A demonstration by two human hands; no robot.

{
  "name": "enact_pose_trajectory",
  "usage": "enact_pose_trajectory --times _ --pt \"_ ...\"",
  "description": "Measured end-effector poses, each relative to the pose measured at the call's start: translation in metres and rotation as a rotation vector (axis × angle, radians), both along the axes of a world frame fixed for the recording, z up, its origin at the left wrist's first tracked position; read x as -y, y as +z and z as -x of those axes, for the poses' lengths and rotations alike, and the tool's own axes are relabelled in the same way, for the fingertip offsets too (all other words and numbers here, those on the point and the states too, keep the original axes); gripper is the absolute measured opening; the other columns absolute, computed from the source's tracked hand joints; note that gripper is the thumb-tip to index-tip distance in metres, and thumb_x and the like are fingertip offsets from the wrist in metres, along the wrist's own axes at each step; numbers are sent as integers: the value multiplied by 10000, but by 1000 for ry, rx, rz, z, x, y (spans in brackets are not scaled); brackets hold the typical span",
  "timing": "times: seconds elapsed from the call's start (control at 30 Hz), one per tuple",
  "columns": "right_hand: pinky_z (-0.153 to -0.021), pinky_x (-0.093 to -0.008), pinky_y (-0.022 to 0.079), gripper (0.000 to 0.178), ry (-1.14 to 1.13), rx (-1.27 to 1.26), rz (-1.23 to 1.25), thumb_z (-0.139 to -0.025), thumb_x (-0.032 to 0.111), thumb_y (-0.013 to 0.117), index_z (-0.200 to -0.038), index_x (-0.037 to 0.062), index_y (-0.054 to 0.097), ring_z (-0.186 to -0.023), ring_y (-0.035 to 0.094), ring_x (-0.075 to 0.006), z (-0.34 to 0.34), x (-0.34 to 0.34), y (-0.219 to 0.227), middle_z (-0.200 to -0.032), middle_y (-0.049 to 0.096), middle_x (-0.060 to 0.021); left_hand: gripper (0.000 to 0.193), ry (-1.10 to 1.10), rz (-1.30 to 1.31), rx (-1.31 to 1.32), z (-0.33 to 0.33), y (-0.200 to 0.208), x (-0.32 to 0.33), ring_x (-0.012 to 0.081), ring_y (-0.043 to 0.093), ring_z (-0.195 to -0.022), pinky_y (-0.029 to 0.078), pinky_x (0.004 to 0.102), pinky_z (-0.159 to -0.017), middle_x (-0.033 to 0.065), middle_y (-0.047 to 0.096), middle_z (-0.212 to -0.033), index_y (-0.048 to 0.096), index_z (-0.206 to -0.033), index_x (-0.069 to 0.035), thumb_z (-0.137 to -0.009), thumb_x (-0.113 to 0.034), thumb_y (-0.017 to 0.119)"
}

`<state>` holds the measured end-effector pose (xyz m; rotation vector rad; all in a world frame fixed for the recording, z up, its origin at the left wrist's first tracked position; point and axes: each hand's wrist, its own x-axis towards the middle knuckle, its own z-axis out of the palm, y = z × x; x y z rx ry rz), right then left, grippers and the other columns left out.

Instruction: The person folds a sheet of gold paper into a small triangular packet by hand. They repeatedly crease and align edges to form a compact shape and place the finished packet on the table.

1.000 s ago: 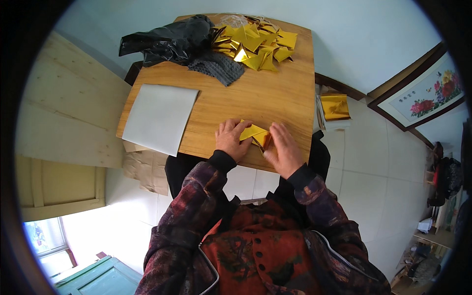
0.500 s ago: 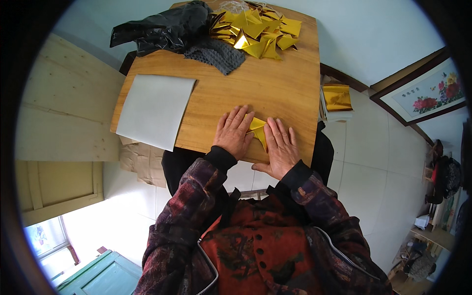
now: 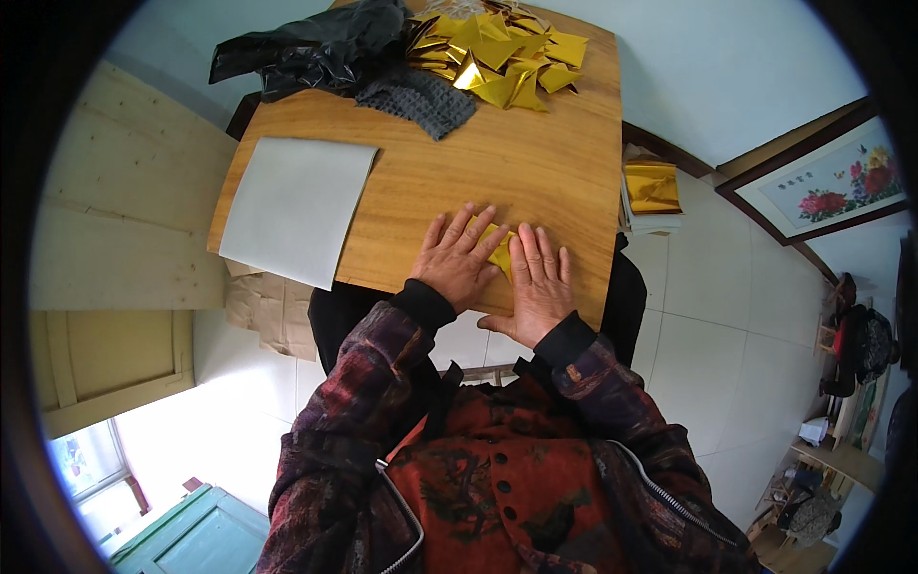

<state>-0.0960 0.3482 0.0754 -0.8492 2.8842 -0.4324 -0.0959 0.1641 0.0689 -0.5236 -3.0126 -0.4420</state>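
A small folded piece of gold foil paper (image 3: 500,253) lies near the front edge of the wooden table (image 3: 459,172). My left hand (image 3: 456,260) rests flat over its left part, fingers spread. Against its right side lies my right hand (image 3: 540,287), fingers stretched out and the thumb pointing left. Both palms face down and neither grasps the paper. Much of the piece is hidden under my hands, so its full shape does not show.
Folded gold foil pieces (image 3: 497,62) are heaped at the table's far side, beside a black plastic bag (image 3: 316,53) and a dark textured cloth (image 3: 418,103). Grey-white sheets (image 3: 301,210) lie at the left. Right of the table is a stack topped with gold foil (image 3: 653,187).
My hands have drawn slightly closer together over the foil paper, and less of it shows between them. The heap and the sheets keep their places on the table.
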Motion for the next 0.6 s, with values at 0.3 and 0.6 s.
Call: enact_pose_trajectory --times 0.3,0.6 --pt "-1154 -592 82 1262 -29 23 -25 -565 496 859 -1508 34 159 -1478 77 -323 -1 3 -1 -1598 100 -116 620 -30 102 -20 -2 -2 1 254 185 -1471 141 511 -1169 20 254 -1582 338 -1490 -215 -930 -404 525" --pt "-1153 -577 121 1185 52 -31 23 -595 429 853 -1501 40 197 -1469 109 -326 -7 -11 3 -1581 156 -115 689 -118 144 30 -9 -6 9 218 168 -1480 89 507 -1180 -3 199 -1605 286 -1515 -228 -926 -522 489"
